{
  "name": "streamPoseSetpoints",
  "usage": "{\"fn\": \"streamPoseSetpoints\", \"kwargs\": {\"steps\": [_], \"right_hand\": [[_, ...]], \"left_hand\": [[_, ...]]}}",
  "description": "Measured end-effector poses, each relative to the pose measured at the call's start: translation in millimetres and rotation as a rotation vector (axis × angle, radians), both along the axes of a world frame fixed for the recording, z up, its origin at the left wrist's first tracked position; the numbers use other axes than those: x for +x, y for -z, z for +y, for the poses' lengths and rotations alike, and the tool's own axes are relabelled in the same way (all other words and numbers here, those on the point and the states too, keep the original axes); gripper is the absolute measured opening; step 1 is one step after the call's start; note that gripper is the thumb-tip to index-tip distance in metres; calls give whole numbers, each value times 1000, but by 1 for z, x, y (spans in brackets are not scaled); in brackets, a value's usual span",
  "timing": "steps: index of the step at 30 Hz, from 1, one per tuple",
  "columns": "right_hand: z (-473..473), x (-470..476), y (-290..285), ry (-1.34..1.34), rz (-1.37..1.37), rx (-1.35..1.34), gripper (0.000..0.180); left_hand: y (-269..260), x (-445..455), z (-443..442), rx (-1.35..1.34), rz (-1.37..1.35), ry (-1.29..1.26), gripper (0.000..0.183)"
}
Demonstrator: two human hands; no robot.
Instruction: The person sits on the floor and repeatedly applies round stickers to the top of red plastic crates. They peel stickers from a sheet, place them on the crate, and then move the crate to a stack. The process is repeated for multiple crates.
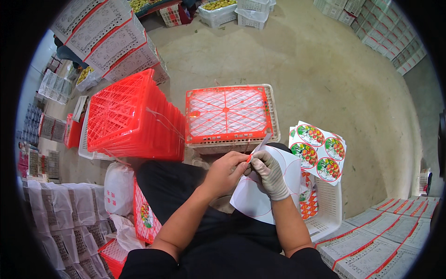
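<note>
My bare left hand (225, 171) pinches a small red-and-white sticker piece (249, 158) between thumb and fingertips. Close against it, my right hand (271, 173), in a striped white work glove, grips a narrow white paper strip (262, 142) that sticks up above the fingers. Under the right hand a white sticker sheet (256, 200) with red circle outlines lies over my lap. Ahead of my hands, a red plastic lattice lid (225, 110) rests on a pale crate (275, 115) with white padding beneath the lid. How the fingers meet is partly hidden.
Round fruit-picture stickers (327, 153) lie on sheets at the right, above a white plastic basket (329, 209). Stacked red lids (139, 122) stand at the left, near tall crates (115, 42). More crates (379, 237) are at the lower right, and a white bag (118, 188) sits left of my leg.
</note>
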State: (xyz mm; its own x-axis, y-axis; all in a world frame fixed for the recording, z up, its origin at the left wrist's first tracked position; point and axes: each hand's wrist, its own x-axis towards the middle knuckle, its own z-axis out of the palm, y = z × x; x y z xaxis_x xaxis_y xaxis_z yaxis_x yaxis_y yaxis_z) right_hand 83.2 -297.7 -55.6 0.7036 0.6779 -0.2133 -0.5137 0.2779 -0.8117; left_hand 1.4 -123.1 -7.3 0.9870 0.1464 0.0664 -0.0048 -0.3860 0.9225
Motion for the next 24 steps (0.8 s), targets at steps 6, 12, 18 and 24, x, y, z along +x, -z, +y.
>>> {"fn": "streamPoseSetpoints", "kwargs": {"steps": [6, 12, 18, 24], "right_hand": [[2, 0, -1, -12, -156, -113, 23], [1, -1, -2, -52, -178, -106, 20], [0, 0, -2, -49, -86, -31, 16], [4, -5, -1, -2, -109, -104, 16]], "left_hand": [[-12, 6, 6, 179, 7, 50, 21], [-5, 13, 23, -9, 69, 155, 19], [4, 12, 22, -108, 130, 118, 18], [12, 10, 3, 5, -41, 3, 16]]}}
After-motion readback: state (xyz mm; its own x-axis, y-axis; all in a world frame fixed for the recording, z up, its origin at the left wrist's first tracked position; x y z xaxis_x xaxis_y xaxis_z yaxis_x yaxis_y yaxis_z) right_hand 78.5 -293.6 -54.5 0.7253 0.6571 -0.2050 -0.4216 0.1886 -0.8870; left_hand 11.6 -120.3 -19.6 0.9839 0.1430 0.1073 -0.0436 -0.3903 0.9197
